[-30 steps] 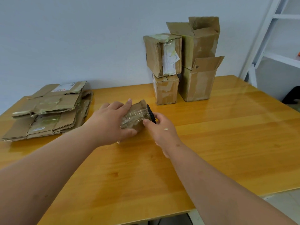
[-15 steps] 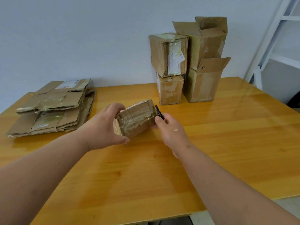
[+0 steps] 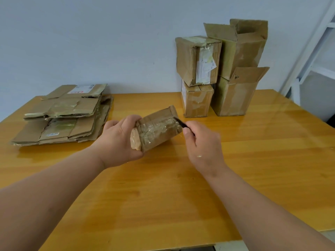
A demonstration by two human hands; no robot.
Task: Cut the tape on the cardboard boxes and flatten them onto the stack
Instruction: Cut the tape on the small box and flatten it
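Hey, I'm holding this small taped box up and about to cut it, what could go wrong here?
1. The left hand grips the small taped box in mid-air, in line with the black blade held by the right hand; a slip could reach the fingers.
2. With no support from the table, the box may twist under pressure.
3. The crinkled, layered tape might snag the blade.

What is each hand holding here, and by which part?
The left hand grips the small taped box by its near end. The right hand pinches a dark cutter by its handle, tip at the box's far end.
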